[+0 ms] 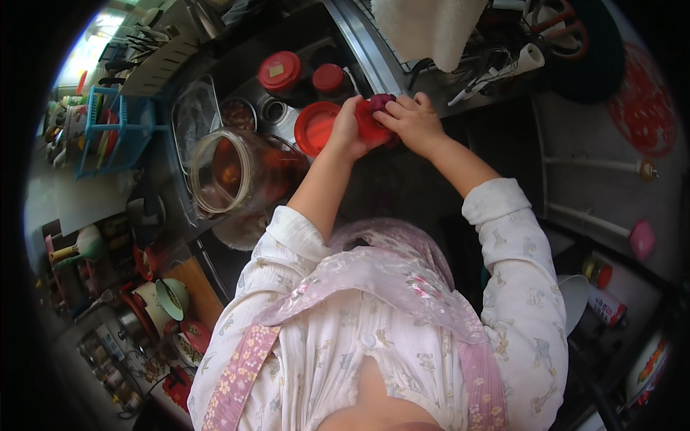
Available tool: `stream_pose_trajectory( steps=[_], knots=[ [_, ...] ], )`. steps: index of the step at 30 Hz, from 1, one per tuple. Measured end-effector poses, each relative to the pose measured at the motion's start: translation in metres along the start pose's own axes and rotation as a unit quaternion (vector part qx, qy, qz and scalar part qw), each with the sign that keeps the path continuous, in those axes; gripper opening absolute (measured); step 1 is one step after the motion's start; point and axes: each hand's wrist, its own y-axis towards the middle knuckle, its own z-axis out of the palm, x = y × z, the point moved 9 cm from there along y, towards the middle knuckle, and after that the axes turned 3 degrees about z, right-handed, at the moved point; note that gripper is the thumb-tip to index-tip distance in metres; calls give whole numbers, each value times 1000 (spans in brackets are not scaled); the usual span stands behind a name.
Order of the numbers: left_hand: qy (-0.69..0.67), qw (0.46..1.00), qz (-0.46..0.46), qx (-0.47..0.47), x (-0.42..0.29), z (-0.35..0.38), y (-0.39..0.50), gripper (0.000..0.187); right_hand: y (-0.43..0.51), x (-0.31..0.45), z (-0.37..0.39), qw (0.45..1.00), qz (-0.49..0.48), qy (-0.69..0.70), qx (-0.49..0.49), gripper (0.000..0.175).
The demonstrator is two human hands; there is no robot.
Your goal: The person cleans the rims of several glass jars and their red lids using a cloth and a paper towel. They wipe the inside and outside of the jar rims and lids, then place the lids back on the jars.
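Observation:
My left hand (349,128) grips a red plastic lid (369,125) over the near edge of the sink (237,62). With its fingers, my right hand (412,121) presses a crumpled dark purple-red scrubber or cloth (381,101) onto that lid. Just left of my left hand lies a second round red lid (312,129), partly covered by the hand. A large open glass jar (215,178) leans on its side beside my left forearm, with reddish-brown contents. Two jars with red lids, one larger (279,70) and one smaller (328,78), stand farther back.
A bowl (237,114) with brownish bits and a clear tray (195,116) sit left in the sink. A blue plastic rack (121,127) stands farther left. A white towel (426,29) hangs over a wire rack at the back. Red-handled scissors (571,29) lie to the right.

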Motion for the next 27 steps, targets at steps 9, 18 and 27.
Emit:
stream_pose_trajectory(
  steps=[9, 18, 27],
  knots=[
    [28, 999, -38, -9, 9, -4, -2, 61, 3, -40, 20, 793, 279, 539, -43, 14],
    [211, 977, -15, 17, 0, -4, -6, 62, 25, -40, 36, 908, 265, 319, 60, 25],
    [201, 976, 54, -62, 0, -15, -5, 64, 8, -43, 53, 856, 369, 324, 162, 38]
  ],
)
